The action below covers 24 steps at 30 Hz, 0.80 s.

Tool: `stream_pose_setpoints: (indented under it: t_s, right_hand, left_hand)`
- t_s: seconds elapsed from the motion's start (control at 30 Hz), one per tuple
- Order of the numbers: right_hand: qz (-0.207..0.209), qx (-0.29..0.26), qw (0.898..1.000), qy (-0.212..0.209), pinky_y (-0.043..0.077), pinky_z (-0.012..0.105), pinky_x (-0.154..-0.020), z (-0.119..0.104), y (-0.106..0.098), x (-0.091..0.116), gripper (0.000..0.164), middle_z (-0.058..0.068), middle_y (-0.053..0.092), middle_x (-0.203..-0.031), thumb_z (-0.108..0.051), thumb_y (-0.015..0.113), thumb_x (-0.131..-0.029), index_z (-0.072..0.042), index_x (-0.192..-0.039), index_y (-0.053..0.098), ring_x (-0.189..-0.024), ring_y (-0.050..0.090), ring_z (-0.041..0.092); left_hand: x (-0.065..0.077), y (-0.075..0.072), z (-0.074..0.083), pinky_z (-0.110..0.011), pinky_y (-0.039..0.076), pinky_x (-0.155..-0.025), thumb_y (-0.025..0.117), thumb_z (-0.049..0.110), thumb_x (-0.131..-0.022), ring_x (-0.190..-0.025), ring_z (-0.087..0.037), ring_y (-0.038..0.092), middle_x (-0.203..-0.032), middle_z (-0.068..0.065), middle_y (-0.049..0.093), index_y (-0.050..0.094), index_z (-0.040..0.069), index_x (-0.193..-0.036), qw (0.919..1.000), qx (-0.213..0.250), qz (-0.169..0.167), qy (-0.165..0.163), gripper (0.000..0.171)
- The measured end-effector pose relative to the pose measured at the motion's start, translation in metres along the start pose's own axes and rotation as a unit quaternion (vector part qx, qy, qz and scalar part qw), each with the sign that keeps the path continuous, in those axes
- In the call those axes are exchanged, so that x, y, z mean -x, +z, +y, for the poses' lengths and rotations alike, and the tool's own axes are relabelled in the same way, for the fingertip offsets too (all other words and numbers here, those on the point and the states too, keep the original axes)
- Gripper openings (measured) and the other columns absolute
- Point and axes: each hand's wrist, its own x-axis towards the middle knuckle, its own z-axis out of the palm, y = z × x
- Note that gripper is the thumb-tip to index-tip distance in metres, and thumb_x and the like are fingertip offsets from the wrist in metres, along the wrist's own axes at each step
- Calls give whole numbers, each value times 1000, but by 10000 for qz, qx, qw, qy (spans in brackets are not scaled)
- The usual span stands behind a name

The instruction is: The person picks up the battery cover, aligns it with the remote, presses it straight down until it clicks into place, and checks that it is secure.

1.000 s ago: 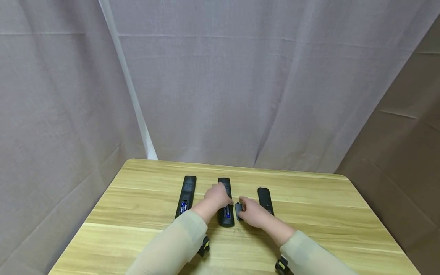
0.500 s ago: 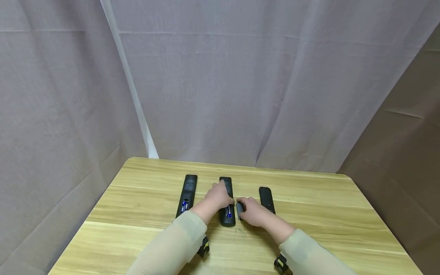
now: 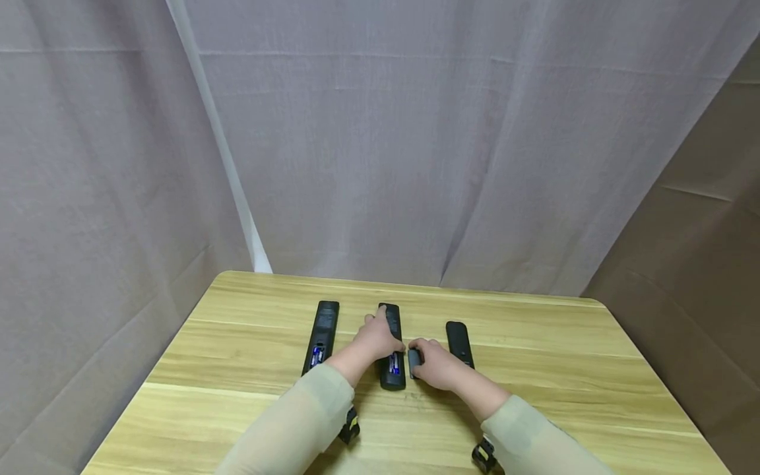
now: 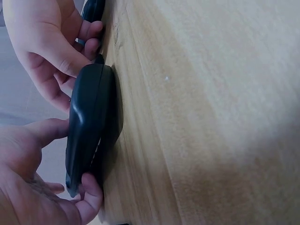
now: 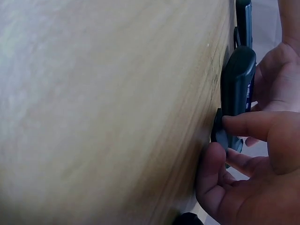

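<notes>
In the head view, a black remote control lies back up at mid-table, its battery bay uncovered and blue batteries showing. My left hand grips it from the left, thumb and fingers on opposite sides, as the left wrist view also shows on the remote's dark body. Just to its right, my right hand pinches a small dark battery cover by its edges. In the right wrist view, that cover sits between thumb and fingers, close beside the remote and low over the wood.
Another black remote with blue batteries exposed lies to the left, partly behind the left forearm. A shorter black remote lies right, partly hidden by the right hand. The wooden table ends at grey curtains.
The right fingers have drawn in on the battery cover, which now looks slightly tilted. The left forefinger has stretched farther up the remote. Both hands otherwise stay nearly in place.
</notes>
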Motion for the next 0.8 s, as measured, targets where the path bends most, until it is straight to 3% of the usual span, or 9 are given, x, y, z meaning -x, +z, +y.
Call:
stream_pose_setpoints:
  t_s: [0.37, 0.63, 0.73, 0.8]
  right_hand:
    - [26, -193, 9998, 82, 50, 40, -80, 1, 3, -3, 44, 14, 55, -112, -13, 72, -89, -2, -127, 54, -92, 57, 23]
    - [182, -820, 9964, 130, 50, 33, -60, 2, 3, -4, 46, 11, 59, -97, -8, 71, -88, 2, -127, 50, -73, 58, 20]
    - [195, -985, 9946, 252, 49, 32, -51, 3, 3, -3, 48, 10, 59, -87, -8, 70, -89, 0, -131, 48, -60, 58, 20]
    - [223, -1002, 9943, 280, 49, 32, -48, 3, 3, -2, 48, 9, 57, -83, -8, 69, -90, -2, -132, 48, -55, 58, 20]
  left_hand:
    - [-5, 2, -5, -51, 50, -89, 87, 27, -76, -114, -42, 52, -134, -29, 43, 25, 7, -155, 9990, 442, -20, -115, 102]
    - [-9, -2, -6, -48, 50, -89, 66, 22, -93, -107, -37, 58, -130, -30, 50, 32, -1, -149, 9974, 682, 105, -203, 69]
    - [-10, -5, -6, -45, 51, -87, 61, 15, -94, -101, -31, 61, -124, -27, 57, 36, -3, -145, 9973, 672, 167, -230, 60]
    - [-11, -7, -6, -41, 53, -79, 60, 10, -93, -93, -28, 62, -119, -24, 60, 37, -3, -143, 9970, 713, 163, -257, 57]
